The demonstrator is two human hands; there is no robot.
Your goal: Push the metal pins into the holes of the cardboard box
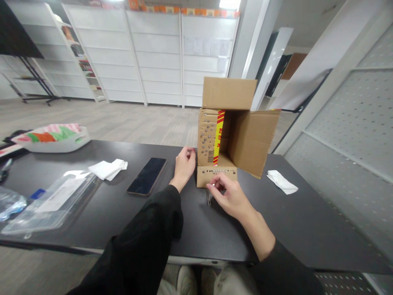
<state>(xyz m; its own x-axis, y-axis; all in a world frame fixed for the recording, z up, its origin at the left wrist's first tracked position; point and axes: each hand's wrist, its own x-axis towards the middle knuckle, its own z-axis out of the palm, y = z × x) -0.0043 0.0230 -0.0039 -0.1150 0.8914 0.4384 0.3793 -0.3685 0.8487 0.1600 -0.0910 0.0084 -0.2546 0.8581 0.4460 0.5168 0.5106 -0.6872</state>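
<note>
An open cardboard box (205, 159) stands on the black table. Small round grey pieces (203, 141) dot its left flap beside yellow-and-red tape (218, 137). Across its lower front flap (202, 180) runs a row of small dark and shiny dots. My left hand (184, 166) is at the box's left side, fingers closed; what they hold, if anything, I cannot make out. My right hand (229, 194) is in front of the lower flap, thumb and finger pinching a small shiny piece (213, 184). Just left of it lies a thin metal tool (208, 197), partly hidden.
Left of my hands lie a dark phone (147, 176), white tissues (107, 169) and a clear plastic case (57, 203). A white basket (55, 139) with colourful cloth stands at the far left. Another folded tissue (281, 182) lies right of the box.
</note>
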